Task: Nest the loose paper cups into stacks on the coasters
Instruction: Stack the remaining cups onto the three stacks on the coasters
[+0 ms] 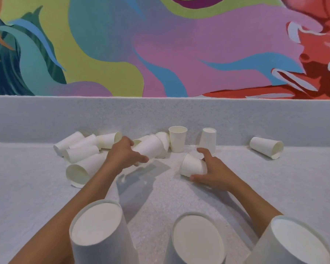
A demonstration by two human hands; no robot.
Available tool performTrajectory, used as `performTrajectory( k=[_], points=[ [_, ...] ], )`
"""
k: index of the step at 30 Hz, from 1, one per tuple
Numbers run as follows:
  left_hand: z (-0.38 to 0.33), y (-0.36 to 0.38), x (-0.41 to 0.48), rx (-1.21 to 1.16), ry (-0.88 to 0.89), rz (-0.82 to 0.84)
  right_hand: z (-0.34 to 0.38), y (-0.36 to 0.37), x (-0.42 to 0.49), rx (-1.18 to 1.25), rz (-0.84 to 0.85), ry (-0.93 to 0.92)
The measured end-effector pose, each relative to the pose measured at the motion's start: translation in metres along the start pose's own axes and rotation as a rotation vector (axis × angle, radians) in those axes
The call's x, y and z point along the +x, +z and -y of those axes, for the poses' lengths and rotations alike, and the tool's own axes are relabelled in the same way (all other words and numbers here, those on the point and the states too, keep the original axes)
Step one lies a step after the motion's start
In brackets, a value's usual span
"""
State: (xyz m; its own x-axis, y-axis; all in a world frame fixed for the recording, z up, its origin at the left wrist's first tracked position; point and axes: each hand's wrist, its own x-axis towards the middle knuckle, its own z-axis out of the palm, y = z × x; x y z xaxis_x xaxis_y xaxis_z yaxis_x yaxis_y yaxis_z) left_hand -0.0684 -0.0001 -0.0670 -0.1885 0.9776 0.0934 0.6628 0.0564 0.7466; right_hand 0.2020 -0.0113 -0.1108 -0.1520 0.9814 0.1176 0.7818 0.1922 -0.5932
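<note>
Three upside-down white paper cup stacks stand near me: left [99, 231], middle [196, 242], right [297, 244]. Coasters under them are hidden. My left hand [124, 153] grips a lying white cup [151, 146] at the back centre. My right hand [211, 168] grips another tipped cup [192, 164], thumb below and fingers over it. Several loose cups lie on their sides at the back left [78, 147]. One cup stands upright [177, 139], one stands inverted [208, 140], and one lies far right [266, 147].
The pale speckled counter [160, 189] ends at a low grey backsplash [160, 115] under a colourful mural wall. A large tipped cup [80, 172] lies by my left forearm. Bare counter stretches at the far left and far right.
</note>
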Motion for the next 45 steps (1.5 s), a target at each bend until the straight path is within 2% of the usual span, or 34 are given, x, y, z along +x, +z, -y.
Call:
performTrajectory(
  k=[2,4,6,7,9,12,16,21,27,30,35,37,39,42,44,45],
  points=[
    [-0.005,0.003,-0.003,-0.105,0.012,0.115,-0.005,-0.002,0.004,0.109,-0.061,0.071],
    [-0.009,0.006,-0.006,-0.199,0.024,0.239,-0.005,-0.011,0.006,0.472,-0.133,0.112],
    [-0.010,0.011,-0.012,-0.302,0.023,0.368,-0.001,-0.023,0.006,0.920,-0.218,0.067],
    [-0.010,0.016,-0.014,-0.346,0.018,0.426,0.003,-0.028,0.005,1.069,-0.248,0.022],
    [-0.011,0.025,-0.018,-0.399,0.015,0.523,0.013,-0.034,0.003,1.206,-0.263,-0.074],
    [-0.014,0.032,-0.023,-0.453,0.016,0.622,0.028,-0.030,0.001,1.104,-0.259,-0.145],
    [-0.017,0.033,-0.026,-0.521,0.017,0.675,0.036,-0.016,0.001,0.911,-0.241,-0.159],
    [-0.017,0.034,-0.031,-0.569,0.010,0.700,0.039,-0.017,-0.001,0.849,-0.158,-0.160],
    [-0.016,0.034,-0.031,-0.620,0.003,0.696,0.039,-0.022,-0.005,0.731,-0.163,-0.171],
    [-0.017,0.035,-0.032,-0.666,0.007,0.698,0.038,-0.020,-0.005,0.675,-0.085,-0.197],
    [-0.021,0.037,-0.035,-0.667,0.059,0.623,0.037,-0.011,-0.008,0.752,-0.029,-0.212],
    [-0.022,0.031,-0.035,-0.581,0.114,0.543,0.036,-0.011,-0.008,0.800,-0.054,-0.208],
    [-0.019,0.016,-0.030,-0.334,0.200,0.398,0.035,-0.014,-0.007,0.841,-0.072,-0.183],
    [-0.001,-0.013,-0.016,0.364,0.196,0.024,0.031,-0.016,-0.006,0.857,-0.087,-0.146],
    [0.016,-0.027,-0.006,0.781,0.070,-0.081,0.028,-0.015,-0.005,0.844,-0.089,-0.130],
    [0.024,-0.032,-0.002,0.857,-0.012,-0.081,0.027,-0.015,-0.004,0.832,-0.093,-0.124]
  ],
)
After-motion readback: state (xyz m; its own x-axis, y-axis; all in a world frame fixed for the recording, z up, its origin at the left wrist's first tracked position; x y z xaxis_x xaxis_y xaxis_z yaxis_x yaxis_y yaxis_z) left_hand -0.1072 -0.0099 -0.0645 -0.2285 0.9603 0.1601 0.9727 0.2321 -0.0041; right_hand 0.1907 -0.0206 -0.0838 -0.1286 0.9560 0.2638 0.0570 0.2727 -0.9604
